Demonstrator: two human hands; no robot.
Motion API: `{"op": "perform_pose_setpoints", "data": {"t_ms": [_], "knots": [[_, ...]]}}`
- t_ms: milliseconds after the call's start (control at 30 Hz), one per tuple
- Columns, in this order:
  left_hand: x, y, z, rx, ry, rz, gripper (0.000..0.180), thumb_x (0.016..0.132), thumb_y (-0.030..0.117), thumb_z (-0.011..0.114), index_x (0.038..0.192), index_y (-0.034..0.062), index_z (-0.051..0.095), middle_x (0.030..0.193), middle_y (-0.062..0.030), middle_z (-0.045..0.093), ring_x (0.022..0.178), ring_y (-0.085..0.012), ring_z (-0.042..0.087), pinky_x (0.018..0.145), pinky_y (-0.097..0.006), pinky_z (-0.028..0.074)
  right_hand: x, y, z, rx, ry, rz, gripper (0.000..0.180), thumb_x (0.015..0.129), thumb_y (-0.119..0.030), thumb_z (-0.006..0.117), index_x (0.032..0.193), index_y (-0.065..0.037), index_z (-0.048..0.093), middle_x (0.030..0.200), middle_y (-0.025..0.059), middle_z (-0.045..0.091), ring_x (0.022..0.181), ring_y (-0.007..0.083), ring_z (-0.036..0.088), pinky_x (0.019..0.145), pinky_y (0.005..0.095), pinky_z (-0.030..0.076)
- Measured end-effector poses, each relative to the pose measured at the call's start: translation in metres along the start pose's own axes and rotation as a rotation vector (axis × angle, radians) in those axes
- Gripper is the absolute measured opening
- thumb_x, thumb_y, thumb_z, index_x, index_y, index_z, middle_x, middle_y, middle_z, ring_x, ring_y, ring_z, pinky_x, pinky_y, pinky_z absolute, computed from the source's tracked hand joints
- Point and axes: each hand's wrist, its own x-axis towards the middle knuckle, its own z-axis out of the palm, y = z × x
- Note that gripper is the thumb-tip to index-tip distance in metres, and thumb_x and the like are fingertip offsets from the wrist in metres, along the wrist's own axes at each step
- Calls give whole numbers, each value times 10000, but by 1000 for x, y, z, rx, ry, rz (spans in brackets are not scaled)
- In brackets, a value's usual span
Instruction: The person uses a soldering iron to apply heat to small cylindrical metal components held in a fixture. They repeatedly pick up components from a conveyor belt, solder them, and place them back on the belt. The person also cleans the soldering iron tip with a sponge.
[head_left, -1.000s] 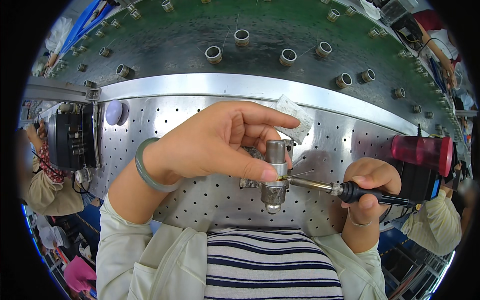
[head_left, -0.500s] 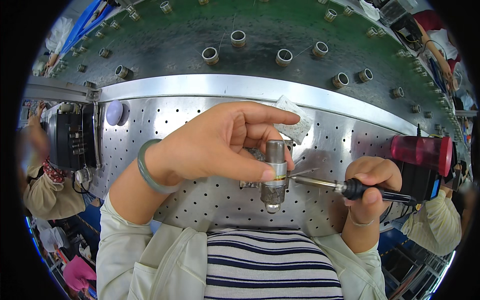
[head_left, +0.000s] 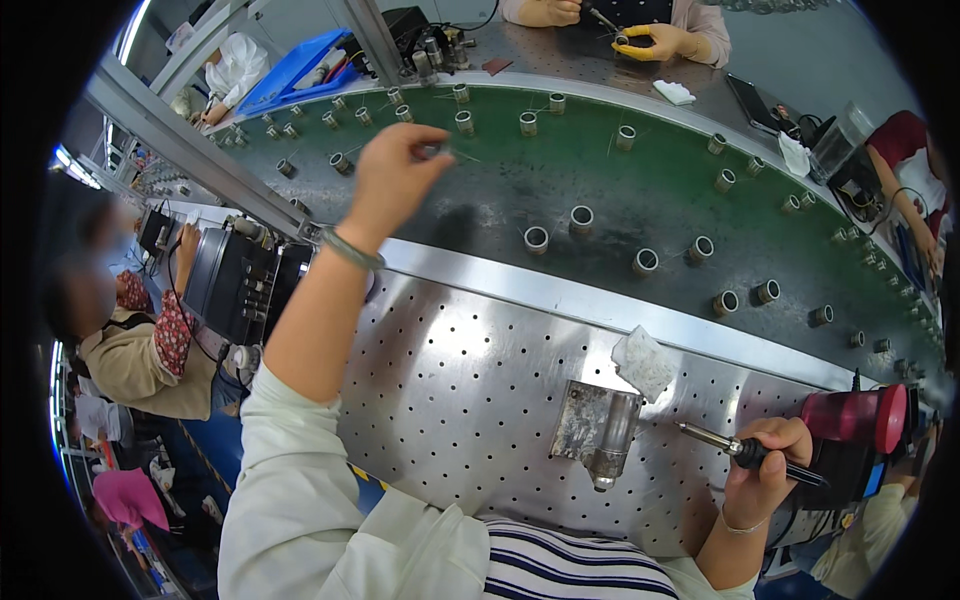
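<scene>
My left hand [head_left: 392, 185] is stretched out over the green belt [head_left: 470, 190], its thumb and forefinger pinched on a small metal ring [head_left: 430, 152] with a thin wire sticking out. The fingers partly cover that ring. In my right hand [head_left: 768, 460] is a soldering iron [head_left: 712, 437], its tip pointing left above the perforated metal worktop [head_left: 440, 400]. Left of the tip lies a worn metal fixture [head_left: 597, 432], a flat block with a cylindrical post. A crumpled whitish pad [head_left: 643, 364] touches the fixture's far end.
Many similar metal rings [head_left: 582, 219] stand on the belt, several with fine wires. A metal rail [head_left: 480, 278] borders the worktop. At right is a red canister [head_left: 850, 415] beside a black box. A metal frame post [head_left: 210, 150] rises at left. Co-workers sit across and at both sides.
My left hand has left the fixture with the ring and swung forward and left over the belt. The soldering iron stays in my right hand, now apart from the fixture. The view has shifted.
</scene>
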Motion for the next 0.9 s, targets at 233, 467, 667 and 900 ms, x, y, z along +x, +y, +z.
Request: {"op": "perform_pose_setpoints", "data": {"t_ms": [233,467,667,900], "knots": [[20,-87,-14,507,18,15,314,675,212,779,923,41,692,933,-130,643,883,-292,615,727,-376,496,-1,3,-5,30,-35,55,296,799,-188,752,837,38,564,690,141,619,475,137,583,433,206,458],[-10,61,42,-108,-310,188,383,712,247,788,1027,64,670,1028,-74,595,929,-222,577,744,-296,472,-1,3,-7,-8,-35,83,286,807,-187,741,854,45,580,682,128,612,473,133,578,428,199,451],[-12,71,93,146,-345,370,301,710,180,755,980,68,684,941,-92,627,961,-277,541,824,-351,438,-1,-1,-6,25,-44,66,277,809,-176,734,852,49,580,684,129,615,476,129,577,441,200,455],[-36,144,39,-691,-1088,-138,223,753,163,786,897,15,704,817,0,658,707,-44,537,622,-205,421,0,-4,-3,-51,-60,56,294,840,-241,690,833,2,525,649,85,551,449,98,475,438,197,382]]}}
